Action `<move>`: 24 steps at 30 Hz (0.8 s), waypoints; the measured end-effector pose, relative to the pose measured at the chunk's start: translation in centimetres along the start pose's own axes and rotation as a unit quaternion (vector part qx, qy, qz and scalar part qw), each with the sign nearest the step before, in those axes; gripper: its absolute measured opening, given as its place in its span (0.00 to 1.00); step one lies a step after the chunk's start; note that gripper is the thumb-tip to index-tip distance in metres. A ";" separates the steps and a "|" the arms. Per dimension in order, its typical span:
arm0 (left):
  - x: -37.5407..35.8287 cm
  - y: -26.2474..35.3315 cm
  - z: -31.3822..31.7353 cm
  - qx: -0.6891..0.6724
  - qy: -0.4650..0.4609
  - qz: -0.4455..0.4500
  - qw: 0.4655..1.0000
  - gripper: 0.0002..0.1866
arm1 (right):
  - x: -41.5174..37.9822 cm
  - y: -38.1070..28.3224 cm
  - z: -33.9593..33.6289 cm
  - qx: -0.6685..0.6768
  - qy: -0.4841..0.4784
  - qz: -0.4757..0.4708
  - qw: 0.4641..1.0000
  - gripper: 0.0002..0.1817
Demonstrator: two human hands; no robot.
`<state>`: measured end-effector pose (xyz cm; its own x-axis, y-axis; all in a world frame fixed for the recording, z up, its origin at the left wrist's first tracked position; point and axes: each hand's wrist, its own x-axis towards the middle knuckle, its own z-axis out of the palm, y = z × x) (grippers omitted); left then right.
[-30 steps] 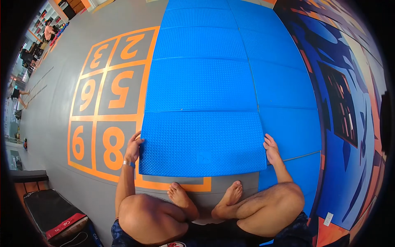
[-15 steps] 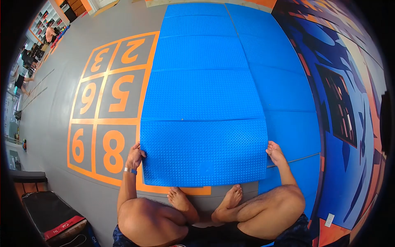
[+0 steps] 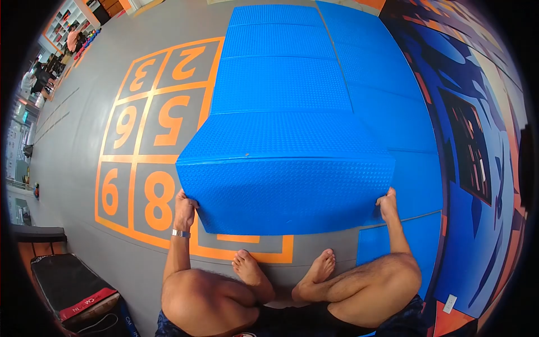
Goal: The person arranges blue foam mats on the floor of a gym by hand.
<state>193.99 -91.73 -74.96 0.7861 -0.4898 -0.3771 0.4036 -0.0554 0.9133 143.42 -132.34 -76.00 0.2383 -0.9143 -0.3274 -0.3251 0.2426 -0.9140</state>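
I squat barefoot at the near end of a long blue folding mat (image 3: 283, 194) with a textured surface. My left hand (image 3: 184, 209) grips the left edge of its nearest panel, and my right hand (image 3: 387, 204) grips the right edge. That panel is raised off the grey floor and bends upward at the first fold line. The farther panels lie flat, stretching away from me. A watch band shows on my left wrist.
An orange number grid (image 3: 151, 129) is painted on the grey floor left of the mat. More blue mats (image 3: 404, 168) lie flat on the right beside a painted wall. A black bench (image 3: 67, 286) stands at the lower left. People are far off at the upper left.
Both hands have lifted the nearest panel off the floor. It now tilts up toward me and folds at the first crease, uncovering more of the orange grid's border below it.
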 end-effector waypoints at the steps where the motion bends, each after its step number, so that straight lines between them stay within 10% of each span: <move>1: -0.5 0.6 0.6 -0.007 0.002 0.002 1.000 0.21 | 0.5 0.8 -0.4 -0.003 -0.003 -0.009 1.000 0.30; 17: -2.6 1.2 -1.1 -0.054 -0.012 0.042 0.998 0.23 | -1.7 -3.2 -4.3 -0.032 -0.135 0.100 0.985 0.39; 24: -3.6 0.9 -3.0 0.000 -0.027 0.081 0.996 0.20 | -4.7 -8.3 -2.2 -0.032 -0.202 0.001 0.979 0.40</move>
<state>192.90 -87.44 -73.21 0.8149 -0.5383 -0.2150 0.2728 0.0288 0.9616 143.01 -130.73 -66.39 0.5765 -0.7071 -0.4094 -0.3801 0.2115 -0.9005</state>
